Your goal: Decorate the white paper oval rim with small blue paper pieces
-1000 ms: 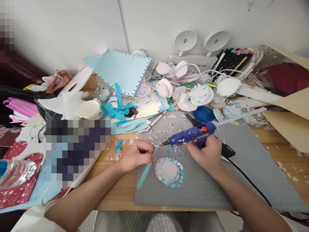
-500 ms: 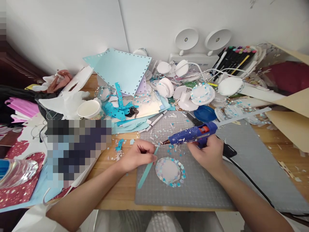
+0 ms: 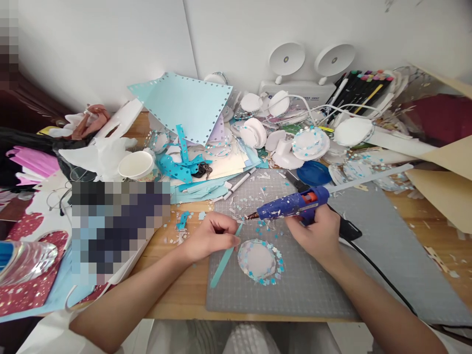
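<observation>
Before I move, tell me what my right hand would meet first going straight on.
The right hand aims the glue gun at the strip, likely met first; the left hand is just beyond. Depth is unclear.

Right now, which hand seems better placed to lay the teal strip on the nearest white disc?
Probably the left hand: it pinches the teal strip near the white disc, while the right hand grips the glue gun.
</observation>
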Action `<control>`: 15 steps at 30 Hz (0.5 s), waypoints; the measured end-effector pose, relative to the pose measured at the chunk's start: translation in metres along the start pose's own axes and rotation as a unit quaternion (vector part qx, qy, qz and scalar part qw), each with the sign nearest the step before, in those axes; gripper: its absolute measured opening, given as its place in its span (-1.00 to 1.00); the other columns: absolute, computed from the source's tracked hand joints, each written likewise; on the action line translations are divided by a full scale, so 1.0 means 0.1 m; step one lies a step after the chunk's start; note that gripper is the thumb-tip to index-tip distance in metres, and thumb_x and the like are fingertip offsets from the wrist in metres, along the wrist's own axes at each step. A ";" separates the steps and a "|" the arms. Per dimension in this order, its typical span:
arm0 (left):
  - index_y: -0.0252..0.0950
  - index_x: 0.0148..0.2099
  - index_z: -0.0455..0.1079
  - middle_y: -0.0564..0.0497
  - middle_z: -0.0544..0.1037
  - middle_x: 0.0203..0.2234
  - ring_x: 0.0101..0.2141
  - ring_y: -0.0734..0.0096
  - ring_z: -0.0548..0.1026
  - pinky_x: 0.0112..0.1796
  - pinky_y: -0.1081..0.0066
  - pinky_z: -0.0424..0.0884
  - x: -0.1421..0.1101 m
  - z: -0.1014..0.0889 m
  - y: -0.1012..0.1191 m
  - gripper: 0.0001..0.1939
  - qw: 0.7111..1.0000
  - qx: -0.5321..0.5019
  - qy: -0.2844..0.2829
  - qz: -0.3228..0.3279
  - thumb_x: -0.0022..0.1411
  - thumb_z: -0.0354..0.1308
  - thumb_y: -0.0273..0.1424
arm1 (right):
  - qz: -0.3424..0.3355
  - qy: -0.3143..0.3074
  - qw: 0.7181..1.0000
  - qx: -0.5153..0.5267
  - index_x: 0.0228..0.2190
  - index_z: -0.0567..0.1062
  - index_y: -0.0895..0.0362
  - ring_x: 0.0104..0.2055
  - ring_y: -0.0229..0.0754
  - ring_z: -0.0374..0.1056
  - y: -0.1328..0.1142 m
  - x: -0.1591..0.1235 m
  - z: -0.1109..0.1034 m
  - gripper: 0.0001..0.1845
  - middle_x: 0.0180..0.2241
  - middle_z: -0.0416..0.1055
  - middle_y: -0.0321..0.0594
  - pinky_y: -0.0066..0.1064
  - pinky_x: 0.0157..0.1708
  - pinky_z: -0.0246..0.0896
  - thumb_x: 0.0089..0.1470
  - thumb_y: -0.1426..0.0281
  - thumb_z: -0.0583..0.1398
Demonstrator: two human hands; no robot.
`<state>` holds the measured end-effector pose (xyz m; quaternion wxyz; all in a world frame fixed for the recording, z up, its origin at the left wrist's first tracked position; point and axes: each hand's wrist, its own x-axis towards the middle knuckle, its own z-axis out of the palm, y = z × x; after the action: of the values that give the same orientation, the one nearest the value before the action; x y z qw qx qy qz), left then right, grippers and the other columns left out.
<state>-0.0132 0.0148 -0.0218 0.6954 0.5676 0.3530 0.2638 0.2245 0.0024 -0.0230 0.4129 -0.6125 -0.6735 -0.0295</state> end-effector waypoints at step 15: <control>-0.33 -0.71 0.07 0.13 0.17 -0.75 -0.65 0.61 0.09 -0.60 0.49 -0.05 -0.01 0.01 0.01 -0.63 1.000 0.000 -0.006 0.011 -0.04 0.18 -0.40 | -0.038 0.026 0.998 -0.038 -0.66 0.14 0.03 -0.72 -0.29 0.07 0.04 -0.03 0.02 -0.70 -0.75 0.10 -0.42 -0.41 -0.66 0.03 -0.16 0.32 0.20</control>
<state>-0.0131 0.0141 -0.0211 0.6949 0.5727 0.3427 0.2678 0.2269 0.0021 -0.0279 0.4051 -0.6006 -0.6838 -0.0871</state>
